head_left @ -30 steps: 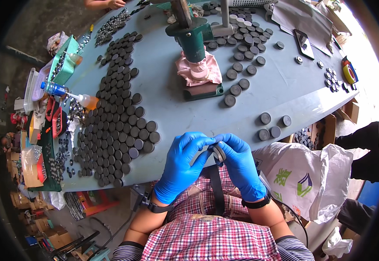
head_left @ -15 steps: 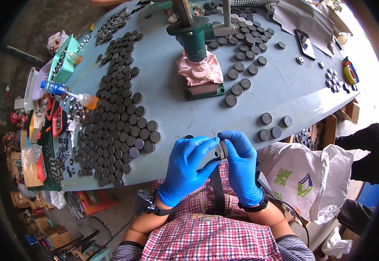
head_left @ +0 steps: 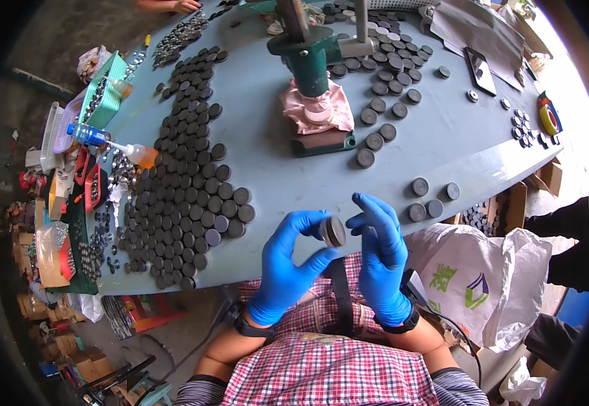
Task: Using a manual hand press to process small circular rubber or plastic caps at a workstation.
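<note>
Both my hands wear blue gloves, raised in front of the table's near edge. A dark grey round disc [head_left: 334,231] with a lighter band round its rim is pinched between the thumb and fingers of my left hand [head_left: 291,252]. Just right of the disc, my right hand [head_left: 380,254] is apart from it, fingers stretched upward and nothing in them. Similar dark discs [head_left: 185,196] lie close together in a large group to the left. A few more discs [head_left: 417,212] lie beyond my right hand.
A green hand press [head_left: 311,71] with pink cloth [head_left: 318,111] on its base stands mid-table. Teal baskets [head_left: 107,95] and an orange-filled squeeze bottle [head_left: 139,155] are at left. A phone [head_left: 480,71] lies at right; a white sack [head_left: 484,271] hangs below. Another person's hand [head_left: 186,6] shows at the top.
My right hand has come away from the disc and its fingers have straightened. The left hand keeps the disc, now tilted with its flat face showing. The other person's hand has come into view.
</note>
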{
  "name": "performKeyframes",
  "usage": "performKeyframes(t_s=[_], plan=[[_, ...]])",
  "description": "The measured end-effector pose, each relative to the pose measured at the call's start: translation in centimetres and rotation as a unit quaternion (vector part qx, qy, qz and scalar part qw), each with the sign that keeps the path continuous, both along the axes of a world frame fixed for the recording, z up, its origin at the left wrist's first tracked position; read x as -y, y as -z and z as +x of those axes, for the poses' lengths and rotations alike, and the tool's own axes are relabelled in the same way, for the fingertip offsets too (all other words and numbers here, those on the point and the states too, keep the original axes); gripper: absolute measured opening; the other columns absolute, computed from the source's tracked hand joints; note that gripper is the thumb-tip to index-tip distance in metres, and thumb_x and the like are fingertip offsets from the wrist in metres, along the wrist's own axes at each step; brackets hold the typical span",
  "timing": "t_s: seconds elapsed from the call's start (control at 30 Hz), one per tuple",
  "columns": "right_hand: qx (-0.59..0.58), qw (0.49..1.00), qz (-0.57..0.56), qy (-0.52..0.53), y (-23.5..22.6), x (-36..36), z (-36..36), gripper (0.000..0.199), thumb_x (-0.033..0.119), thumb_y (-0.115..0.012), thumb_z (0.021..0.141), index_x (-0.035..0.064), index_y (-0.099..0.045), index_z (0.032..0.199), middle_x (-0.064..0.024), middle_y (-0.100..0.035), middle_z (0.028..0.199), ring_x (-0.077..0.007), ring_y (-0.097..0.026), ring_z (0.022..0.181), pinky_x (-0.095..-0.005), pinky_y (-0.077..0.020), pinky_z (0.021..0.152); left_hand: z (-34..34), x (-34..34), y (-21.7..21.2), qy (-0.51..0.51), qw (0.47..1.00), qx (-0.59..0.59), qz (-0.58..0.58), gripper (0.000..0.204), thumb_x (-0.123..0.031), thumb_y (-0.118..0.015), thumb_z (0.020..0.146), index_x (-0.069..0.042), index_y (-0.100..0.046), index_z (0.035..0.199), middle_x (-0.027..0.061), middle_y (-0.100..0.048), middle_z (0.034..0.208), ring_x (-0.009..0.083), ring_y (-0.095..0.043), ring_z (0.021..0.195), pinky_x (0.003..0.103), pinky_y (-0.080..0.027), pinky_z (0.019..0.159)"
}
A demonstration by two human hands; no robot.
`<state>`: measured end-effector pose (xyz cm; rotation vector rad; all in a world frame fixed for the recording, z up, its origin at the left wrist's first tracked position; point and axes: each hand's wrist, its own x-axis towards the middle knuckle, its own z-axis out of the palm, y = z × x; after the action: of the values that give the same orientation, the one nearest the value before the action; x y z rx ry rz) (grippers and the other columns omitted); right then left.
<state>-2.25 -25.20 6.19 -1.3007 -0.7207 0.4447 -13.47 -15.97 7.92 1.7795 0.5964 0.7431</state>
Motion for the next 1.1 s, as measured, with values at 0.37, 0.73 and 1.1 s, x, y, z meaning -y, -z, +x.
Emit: performKeyframes(t_s=[0.37,0.73,1.1], plan=[[-0.095,0.995,-0.028,-0.029,0.8,0.5,0.2,0.045,-0.019,-0.045,0.087,0.0000,-0.059,0.124,-0.0095,-0.054,0.126,-0.0133,-0.059,0.096,-0.0254,-0.0464,0.089,-0.6,-1.6,2.4,0.025,0.641,0.249,-0.726,0.044,-0.037,-0.050,0.102,-0.001,-0.055,0.127,0.0096,-0.066,0.109,0.0170,-0.056,0.087,0.034,-0.045,0.081],[-0.006,0.998,-0.050,-0.035,0.8,0.1,0.9,0.051,-0.021,-0.042,0.083,0.0014,-0.060,0.126,-0.0128,-0.056,0.125,-0.0192,-0.061,0.100,-0.0271,-0.0467,0.089,-0.3,-0.4,0.3,-0.003,0.977,-0.051,-0.206,0.036,-0.020,-0.068,0.092,0.000,-0.061,0.122,0.0080,-0.068,0.108,0.0156,-0.059,0.092,0.032,-0.048,0.087],[-0.046,0.979,-0.085,-0.182,3.6,1.4,2.5,0.026,-0.024,-0.044,0.063,-0.0040,-0.059,0.069,-0.0125,-0.064,0.079,-0.0218,-0.063,0.078,-0.0295,-0.0485,0.073,-0.3,-0.3,-0.2,-0.036,0.958,-0.158,0.235,0.050,-0.006,-0.079,0.076,-0.005,-0.063,0.123,0.0087,-0.064,0.102,0.0227,-0.062,0.089,0.035,-0.051,0.082]])
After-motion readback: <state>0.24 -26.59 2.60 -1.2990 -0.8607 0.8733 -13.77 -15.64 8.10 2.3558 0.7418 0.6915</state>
